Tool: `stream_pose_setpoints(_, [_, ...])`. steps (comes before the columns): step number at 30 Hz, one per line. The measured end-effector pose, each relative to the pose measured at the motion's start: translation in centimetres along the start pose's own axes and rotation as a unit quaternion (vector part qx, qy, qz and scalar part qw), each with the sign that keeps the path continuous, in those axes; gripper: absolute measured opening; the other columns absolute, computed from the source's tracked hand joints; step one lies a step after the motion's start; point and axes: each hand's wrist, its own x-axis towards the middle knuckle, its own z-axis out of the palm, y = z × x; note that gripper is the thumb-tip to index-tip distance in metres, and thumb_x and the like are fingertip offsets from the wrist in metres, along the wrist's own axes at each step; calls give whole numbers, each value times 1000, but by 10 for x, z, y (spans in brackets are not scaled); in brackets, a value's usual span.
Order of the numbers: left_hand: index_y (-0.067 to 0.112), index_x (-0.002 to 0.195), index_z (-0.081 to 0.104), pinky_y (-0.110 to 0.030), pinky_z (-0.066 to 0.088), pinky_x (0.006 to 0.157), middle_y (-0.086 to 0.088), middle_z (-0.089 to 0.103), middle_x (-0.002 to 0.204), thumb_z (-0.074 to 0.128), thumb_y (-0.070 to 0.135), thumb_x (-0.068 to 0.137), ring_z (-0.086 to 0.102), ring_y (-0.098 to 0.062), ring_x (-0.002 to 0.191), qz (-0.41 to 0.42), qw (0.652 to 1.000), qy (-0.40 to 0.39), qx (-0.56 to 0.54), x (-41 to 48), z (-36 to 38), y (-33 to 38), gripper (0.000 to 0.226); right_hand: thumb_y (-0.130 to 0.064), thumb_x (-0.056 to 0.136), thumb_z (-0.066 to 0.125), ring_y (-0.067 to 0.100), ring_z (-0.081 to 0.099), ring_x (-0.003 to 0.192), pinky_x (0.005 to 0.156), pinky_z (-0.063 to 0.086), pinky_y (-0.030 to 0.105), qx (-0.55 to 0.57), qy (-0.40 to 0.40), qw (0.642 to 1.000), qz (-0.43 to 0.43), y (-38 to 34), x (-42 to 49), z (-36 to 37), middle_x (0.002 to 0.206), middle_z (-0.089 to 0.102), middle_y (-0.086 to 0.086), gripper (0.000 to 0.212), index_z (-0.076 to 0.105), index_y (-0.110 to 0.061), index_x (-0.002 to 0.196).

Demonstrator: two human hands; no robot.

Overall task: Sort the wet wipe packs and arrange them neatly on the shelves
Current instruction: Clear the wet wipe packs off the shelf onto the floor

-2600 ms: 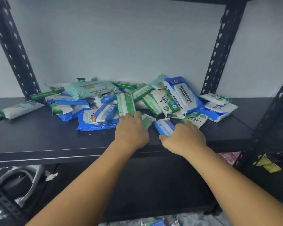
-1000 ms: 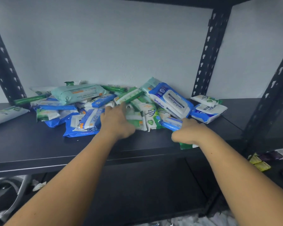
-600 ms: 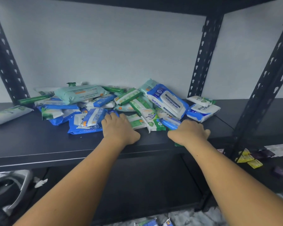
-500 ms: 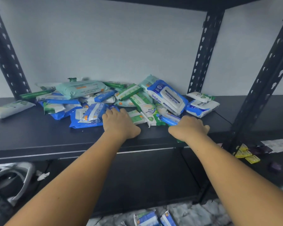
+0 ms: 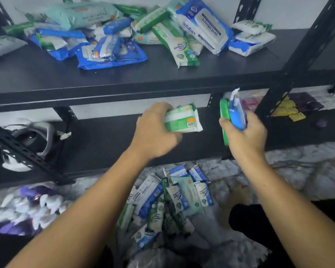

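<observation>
Across the upper left and centre of the frame, a loose heap of wet wipe packs (image 5: 112,45) lies on the upper shelf (image 5: 46,78), blue, green and white ones overlapping; below it, mid-frame, the left hand (image 5: 155,132) grips a green-and-white pack (image 5: 182,120), fingers curled over its top edge, in front of the lower shelf (image 5: 104,144); at lower centre a second pile of packs (image 5: 172,200) lies on the floor; right of centre, the right hand (image 5: 244,136) clasps a green pack (image 5: 224,117) and a blue pack (image 5: 237,113) together, both upright; at the far right, yellow sachets (image 5: 290,111) lie on a dark board.
</observation>
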Motion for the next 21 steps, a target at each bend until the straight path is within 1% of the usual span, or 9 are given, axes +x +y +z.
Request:
stream_pose_setpoints(3, [23, 116, 59, -45, 48, 88, 2, 59, 108, 67, 37, 58, 57, -25, 95, -47, 998, -36, 31, -31, 53, -43, 61, -42, 73, 79, 21, 63, 72, 63, 45, 30, -66, -94, 987, 113, 63, -23, 18, 73, 65, -4, 30, 66, -16, 80])
stream_pose_setpoints(6, [22, 121, 58, -43, 47, 90, 1, 58, 111, 63, 42, 58, 57, -29, 100, -117, 984, -111, 74, -56, 105, -90, 66, -47, 74, 78, 20, 66, 69, 57, 48, 30, -127, -197, 956, 177, 115, -50, 33, 69, 65, -4, 31, 64, -19, 76])
stream_pose_setpoints(8, [20, 128, 56, -42, 49, 92, -2, 58, 117, 61, 41, 58, 58, -31, 106, -155, 971, -164, 80, -72, 134, -117, 72, -51, 77, 74, 15, 63, 64, 50, 40, 26, -207, -285, 915, 198, 146, -65, 40, 70, 65, -4, 32, 62, -21, 78])
stream_pose_setpoints(10, [19, 134, 53, -42, 47, 96, -4, 56, 124, 59, 40, 60, 56, -33, 112, -175, 957, -213, 91, -85, 158, -139, 77, -53, 77, 72, 12, 60, 66, 49, 37, 25, -290, -368, 865, 181, 179, -77, 49, 77, 65, -5, 33, 62, -23, 84])
stream_pose_setpoints(13, [21, 141, 47, -39, 43, 98, -3, 52, 135, 68, 32, 67, 53, -32, 116, -176, 942, -261, 120, -100, 185, -162, 78, -61, 78, 66, 18, 65, 87, 65, 50, 27, -418, -444, 787, 96, 221, -87, 63, 100, 67, -1, 43, 63, -24, 100])
stream_pose_setpoints(15, [23, 143, 43, -40, 43, 98, -3, 50, 137, 67, 33, 69, 53, -30, 116, -170, 934, -285, 136, -105, 199, -175, 78, -60, 85, 62, 24, 64, 105, 79, 51, 31, -472, -464, 748, 47, 239, -89, 72, 115, 65, 3, 48, 63, -22, 114])
stream_pose_setpoints(17, [23, 143, 42, -41, 44, 96, -2, 51, 136, 66, 36, 70, 54, -30, 116, -167, 929, -299, 142, -110, 208, -186, 78, -58, 89, 60, 25, 63, 108, 82, 50, 30, -468, -472, 747, 34, 254, -89, 80, 119, 66, 4, 49, 63, -20, 119])
stream_pose_setpoints(19, [22, 142, 46, -42, 49, 94, -3, 55, 132, 62, 38, 70, 58, -31, 113, -169, 930, -302, 121, -114, 213, -195, 75, -60, 89, 56, 27, 62, 112, 88, 48, 31, -439, -484, 757, 25, 269, -92, 87, 124, 65, 7, 56, 61, -18, 127])
stream_pose_setpoints(21, [21, 139, 52, -42, 52, 92, -4, 58, 130, 63, 42, 75, 61, -30, 112, -192, 934, -290, 78, -119, 216, -206, 68, -59, 91, 53, 30, 53, 126, 99, 43, 35, -437, -499, 748, 26, 279, -96, 94, 142, 53, 9, 68, 46, -19, 146])
